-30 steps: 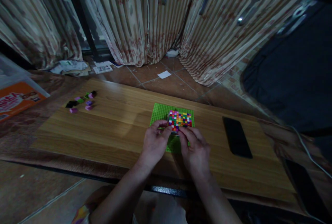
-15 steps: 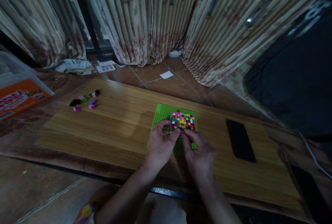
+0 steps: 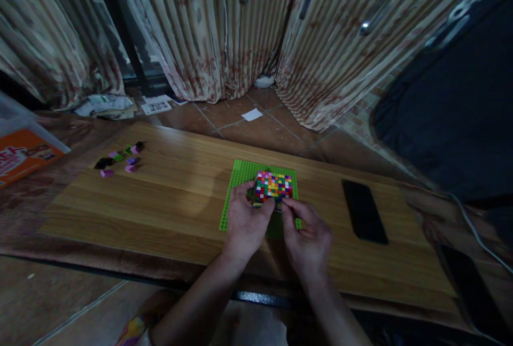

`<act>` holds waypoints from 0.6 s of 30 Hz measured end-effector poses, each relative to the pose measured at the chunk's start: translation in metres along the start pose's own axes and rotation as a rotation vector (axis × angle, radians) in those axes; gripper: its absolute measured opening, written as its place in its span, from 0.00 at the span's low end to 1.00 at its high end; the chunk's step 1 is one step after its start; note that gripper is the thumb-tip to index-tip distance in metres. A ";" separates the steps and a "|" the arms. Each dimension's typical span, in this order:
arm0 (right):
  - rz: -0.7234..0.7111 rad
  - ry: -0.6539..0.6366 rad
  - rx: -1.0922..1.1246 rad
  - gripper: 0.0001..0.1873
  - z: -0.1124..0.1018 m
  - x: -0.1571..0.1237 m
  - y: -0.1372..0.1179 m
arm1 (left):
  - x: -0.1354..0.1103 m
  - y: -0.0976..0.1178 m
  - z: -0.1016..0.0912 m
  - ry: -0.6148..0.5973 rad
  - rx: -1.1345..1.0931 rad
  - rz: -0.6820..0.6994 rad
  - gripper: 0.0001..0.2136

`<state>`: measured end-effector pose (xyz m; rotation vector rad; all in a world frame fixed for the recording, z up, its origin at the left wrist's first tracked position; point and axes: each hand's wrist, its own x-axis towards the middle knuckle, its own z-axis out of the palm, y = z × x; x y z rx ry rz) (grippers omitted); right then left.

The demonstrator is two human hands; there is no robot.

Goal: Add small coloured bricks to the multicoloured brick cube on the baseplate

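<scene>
A block-shaped build of small multicoloured toy bricks stands on a green studded baseplate. My left hand grips the build, its fingers along the left side and its thumb at the near edge. At the near right corner, my right hand is closed in a pinch, thumb and forefinger touching or almost touching the bricks. Whatever lies between those fingertips is too small and dark to make out. Both hands cover part of the baseplate's near side.
Loose pink, purple, green and black pieces lie at the wooden board's far left. A black phone rests right of the baseplate. Beyond the left end sits a clear tub with an orange label. Striped curtains hang behind.
The view has shifted slightly, so the scene sits further left. A magenta piece seen between the fingertips earlier no longer shows there. Both hands stay at the build's near edge.
</scene>
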<state>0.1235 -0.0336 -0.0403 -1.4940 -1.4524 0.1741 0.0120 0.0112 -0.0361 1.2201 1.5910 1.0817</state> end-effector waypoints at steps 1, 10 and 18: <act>0.042 0.028 0.028 0.06 0.000 0.000 0.001 | 0.000 0.001 0.001 -0.008 -0.002 -0.017 0.24; 0.275 0.143 0.144 0.10 0.000 0.004 0.016 | 0.000 0.003 0.005 0.036 -0.033 -0.032 0.25; 0.249 -0.033 0.139 0.14 0.003 0.000 0.015 | 0.003 -0.001 0.004 0.010 -0.203 -0.069 0.24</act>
